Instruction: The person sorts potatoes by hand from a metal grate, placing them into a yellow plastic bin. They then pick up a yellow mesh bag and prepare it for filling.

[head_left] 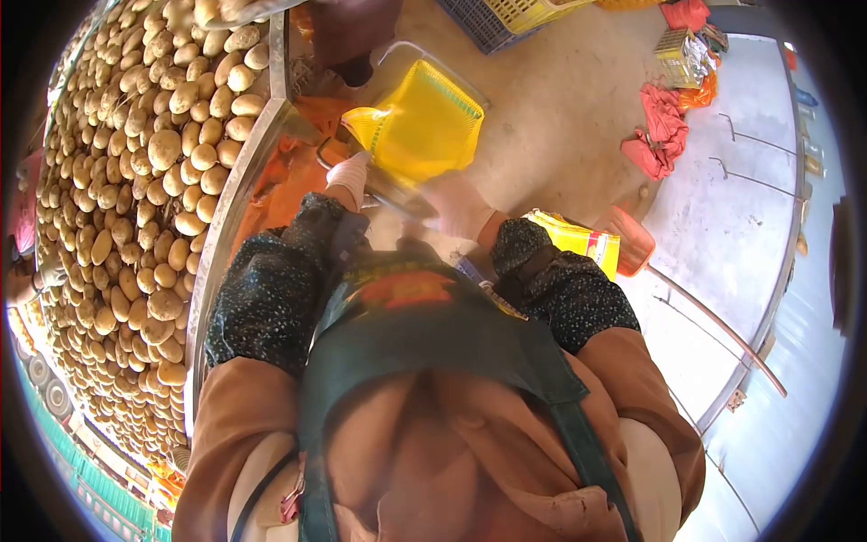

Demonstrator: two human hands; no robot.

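My left hand (350, 177), in a pale glove, is closed beside the metal rim of the potato table, around a thin dark metal bar or hoop (323, 155). My right hand (456, 206), also gloved, is blurred by motion, so its fingers cannot be made out. It is just below a yellow basket or bag (424, 126) with a green-edged mesh, which lies beyond both hands. A heap of potatoes (135, 181) fills the table on the left. A dark apron and dark speckled sleeve covers are on my body and forearms.
A metal rim (221, 235) borders the potatoes. On the right are a yellow packet (578, 239), a red shovel (632, 239) with a long handle, and red cloths (664, 131). A yellow crate (533, 14) stands at the top. Parts of other people show at the top and far left.
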